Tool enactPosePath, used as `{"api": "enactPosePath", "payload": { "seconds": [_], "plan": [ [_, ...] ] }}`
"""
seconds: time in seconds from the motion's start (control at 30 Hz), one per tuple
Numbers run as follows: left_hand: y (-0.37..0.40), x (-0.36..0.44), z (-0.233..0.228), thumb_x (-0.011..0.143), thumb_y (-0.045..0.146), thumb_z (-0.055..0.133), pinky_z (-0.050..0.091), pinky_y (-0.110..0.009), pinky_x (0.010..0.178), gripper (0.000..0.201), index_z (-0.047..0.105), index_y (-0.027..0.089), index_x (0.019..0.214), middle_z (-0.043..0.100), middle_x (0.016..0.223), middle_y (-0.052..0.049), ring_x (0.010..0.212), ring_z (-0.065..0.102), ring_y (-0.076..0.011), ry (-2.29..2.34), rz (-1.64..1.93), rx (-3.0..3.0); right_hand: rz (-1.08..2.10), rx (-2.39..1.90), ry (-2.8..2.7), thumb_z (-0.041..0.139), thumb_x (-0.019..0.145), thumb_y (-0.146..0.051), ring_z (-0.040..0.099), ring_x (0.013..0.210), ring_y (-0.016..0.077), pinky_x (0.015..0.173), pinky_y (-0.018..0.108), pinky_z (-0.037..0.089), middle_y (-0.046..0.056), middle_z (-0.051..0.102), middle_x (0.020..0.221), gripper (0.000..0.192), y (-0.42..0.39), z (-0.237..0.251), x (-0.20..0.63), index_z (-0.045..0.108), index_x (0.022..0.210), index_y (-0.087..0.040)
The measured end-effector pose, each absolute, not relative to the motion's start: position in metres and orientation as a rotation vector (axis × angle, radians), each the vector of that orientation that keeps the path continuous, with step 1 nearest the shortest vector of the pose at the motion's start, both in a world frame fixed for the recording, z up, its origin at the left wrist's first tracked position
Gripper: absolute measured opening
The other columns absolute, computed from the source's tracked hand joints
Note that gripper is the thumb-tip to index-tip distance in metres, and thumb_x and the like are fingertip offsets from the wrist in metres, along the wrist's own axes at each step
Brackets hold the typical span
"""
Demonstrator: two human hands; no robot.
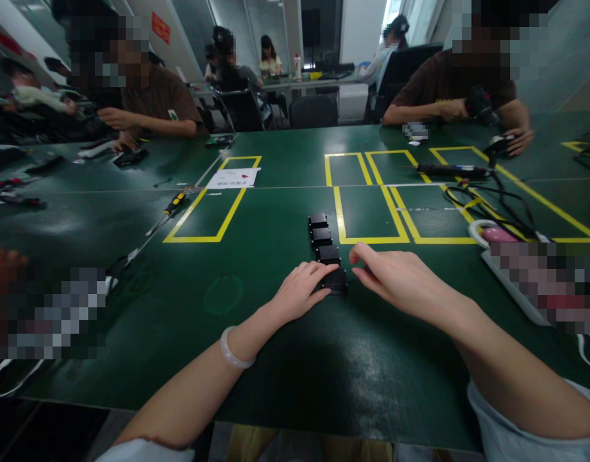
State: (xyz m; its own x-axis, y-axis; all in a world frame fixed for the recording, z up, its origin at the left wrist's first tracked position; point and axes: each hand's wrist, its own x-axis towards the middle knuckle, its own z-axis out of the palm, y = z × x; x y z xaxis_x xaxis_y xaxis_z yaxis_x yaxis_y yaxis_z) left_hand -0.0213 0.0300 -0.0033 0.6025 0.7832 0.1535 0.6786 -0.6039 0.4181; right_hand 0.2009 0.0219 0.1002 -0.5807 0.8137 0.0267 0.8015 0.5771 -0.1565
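Observation:
Several small black block-like parts stand in a row running away from me on the green table. My left hand, with a pale bangle on its wrist, is at the nearest black block. Its fingers lie along the far side of that block and its thumb touches the near side. Just right of the row, my right hand hovers apart from the blocks. Thumb and forefinger are curved with a gap between them, and nothing shows in them. The farthest block sits near a yellow tape outline.
Yellow tape rectangles mark the table. A white paper sign and a yellow-black screwdriver-like tool lie left. At right are black cables, a roll of tape and a blurred-out device. Two people work across the table.

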Motion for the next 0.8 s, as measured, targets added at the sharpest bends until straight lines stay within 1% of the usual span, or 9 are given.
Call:
{"api": "enactPosePath", "payload": {
  "seconds": [0.13,0.3,0.37,0.47,0.6,0.7,0.8],
  "plan": [
    [0.0298,-0.0213,-0.0025,0.095,0.034,0.048,0.042,-0.040,0.093,0.047,0.035,0.029,0.140,0.051,0.122,-0.007,0.107,0.049,-0.0233,1.185,0.466,2.519,0.201,-1.379,-2.678,0.037,0.094,-0.029,0.059,0.062,0.0163,0.052,0.025,0.026,0.001,0.065,0.078,0.018,0.0205,0.1004,0.2011,0.043,0.108,-0.021],
    [0.0296,-0.0209,-0.0025,0.094,0.034,0.049,0.043,-0.039,0.092,0.047,0.036,0.028,0.139,0.052,0.122,-0.007,0.106,0.049,-0.0232,1.191,0.466,2.521,0.189,-1.417,-2.697,0.035,0.096,-0.037,0.061,0.064,0.0182,0.052,0.026,0.026,0.001,0.064,0.075,0.020,0.0211,0.1026,0.1991,0.045,0.102,-0.021],
    [0.0297,-0.0209,-0.0024,0.094,0.033,0.049,0.043,-0.039,0.092,0.048,0.036,0.028,0.139,0.052,0.122,-0.007,0.106,0.049,-0.0231,1.191,0.458,2.524,0.191,-1.423,-2.716,0.035,0.096,-0.034,0.061,0.065,0.0184,0.052,0.026,0.026,0.001,0.064,0.075,0.018,0.0213,0.1029,0.1992,0.046,0.101,-0.021],
    [0.0300,-0.0210,-0.0026,0.094,0.034,0.049,0.042,-0.039,0.093,0.048,0.035,0.029,0.140,0.051,0.123,-0.007,0.107,0.049,-0.0230,1.191,0.456,2.522,0.201,-1.386,-2.715,0.036,0.095,-0.029,0.061,0.065,0.0178,0.052,0.026,0.027,0.001,0.065,0.078,0.015,0.0211,0.1023,0.2004,0.044,0.105,-0.021],
    [0.0303,-0.0212,-0.0038,0.094,0.034,0.049,0.042,-0.040,0.093,0.048,0.035,0.030,0.140,0.051,0.123,-0.007,0.108,0.049,-0.0233,1.190,0.462,2.522,0.202,-1.369,-2.691,0.039,0.093,-0.028,0.060,0.064,0.0172,0.053,0.026,0.027,0.001,0.064,0.078,0.016,0.0205,0.1018,0.2013,0.043,0.106,-0.020],
    [0.0302,-0.0211,-0.0046,0.094,0.034,0.049,0.043,-0.040,0.093,0.048,0.035,0.030,0.140,0.051,0.123,-0.007,0.107,0.049,-0.0235,1.190,0.468,2.525,0.199,-1.378,-2.683,0.037,0.095,-0.033,0.060,0.064,0.0174,0.052,0.026,0.026,0.001,0.065,0.078,0.016,0.0207,0.1025,0.2004,0.045,0.102,-0.021],
    [0.0301,-0.0210,-0.0046,0.094,0.033,0.050,0.043,-0.039,0.093,0.048,0.035,0.029,0.139,0.051,0.123,-0.007,0.107,0.049,-0.0235,1.191,0.465,2.527,0.180,-1.415,-2.694,0.035,0.096,-0.039,0.060,0.064,0.0182,0.052,0.026,0.025,0.002,0.065,0.075,0.022,0.0218,0.1031,0.1991,0.047,0.098,-0.021]
  ]
}}
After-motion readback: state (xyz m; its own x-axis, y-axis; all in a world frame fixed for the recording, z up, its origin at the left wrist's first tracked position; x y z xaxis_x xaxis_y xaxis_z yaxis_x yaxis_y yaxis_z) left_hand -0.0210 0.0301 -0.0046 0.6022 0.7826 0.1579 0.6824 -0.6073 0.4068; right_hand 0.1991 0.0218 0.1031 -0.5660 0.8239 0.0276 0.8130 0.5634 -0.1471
